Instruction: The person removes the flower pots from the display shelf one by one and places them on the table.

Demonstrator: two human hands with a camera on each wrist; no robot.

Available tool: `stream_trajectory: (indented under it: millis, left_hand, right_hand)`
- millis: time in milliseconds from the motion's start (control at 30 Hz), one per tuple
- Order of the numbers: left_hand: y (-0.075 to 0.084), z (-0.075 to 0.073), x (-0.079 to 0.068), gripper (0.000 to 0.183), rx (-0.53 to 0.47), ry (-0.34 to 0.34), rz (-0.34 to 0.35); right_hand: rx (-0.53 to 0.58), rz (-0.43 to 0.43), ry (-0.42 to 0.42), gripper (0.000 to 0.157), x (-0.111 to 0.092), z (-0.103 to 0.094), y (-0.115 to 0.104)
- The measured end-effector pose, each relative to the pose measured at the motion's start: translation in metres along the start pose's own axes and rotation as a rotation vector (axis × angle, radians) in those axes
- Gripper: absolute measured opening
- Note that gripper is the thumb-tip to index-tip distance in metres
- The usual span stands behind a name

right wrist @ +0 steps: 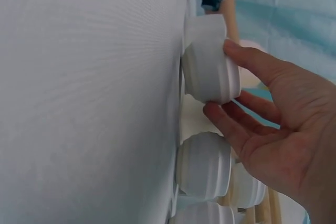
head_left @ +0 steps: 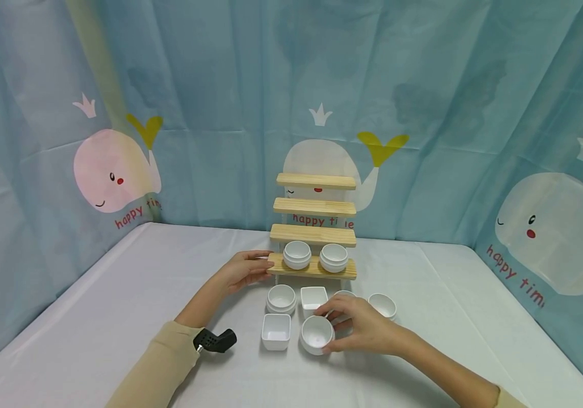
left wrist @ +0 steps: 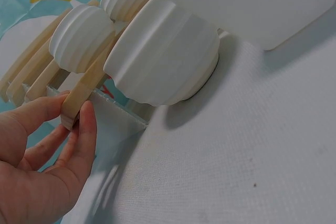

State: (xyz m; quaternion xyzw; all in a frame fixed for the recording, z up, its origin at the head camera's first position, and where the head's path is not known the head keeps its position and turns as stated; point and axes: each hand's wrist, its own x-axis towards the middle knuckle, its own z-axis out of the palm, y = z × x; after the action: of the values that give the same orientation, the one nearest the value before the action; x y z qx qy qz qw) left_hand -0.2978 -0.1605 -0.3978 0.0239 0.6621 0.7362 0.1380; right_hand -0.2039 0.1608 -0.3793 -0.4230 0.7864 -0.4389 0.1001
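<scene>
My left hand (head_left: 242,272) pinches the left end of the lowest wooden shelf (head_left: 316,272) of a small tiered display stand; the left wrist view shows thumb and fingers on that shelf end (left wrist: 79,95). Two round white bowls (head_left: 297,256) (head_left: 333,259) sit side by side on this shelf. In front of the stand, my right hand (head_left: 367,326) grips a round white bowl (head_left: 317,335) between thumb and fingers, across its sides. Seen from the right wrist, the held bowl (right wrist: 210,61) is upright, close to the tablecloth; whether it touches cannot be told.
A square white bowl (head_left: 276,333) stands left of the held one. Behind are a round bowl (head_left: 281,297), another square bowl (head_left: 314,298), a round bowl partly hidden by my right hand (head_left: 344,294) and one farther right (head_left: 382,305). Upper shelves (head_left: 314,233) rise before a blue curtain (head_left: 209,113).
</scene>
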Motion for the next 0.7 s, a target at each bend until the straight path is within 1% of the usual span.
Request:
stream_trajectory:
  millis: [467,700]
  left_hand:
    - [-0.0002,-0.0001,0.0000,0.057,-0.002,-0.003,0.000]
    - [0.0002,0.0002,0.0006,0.057,-0.006,0.001,-0.005]
  right_hand:
    - [0.012,-0.039,0.012,0.048,0.0003,-0.0055,-0.0015]
    - [0.018,-0.029,0.015,0.049,0.0000,-0.0083,-0.0017]
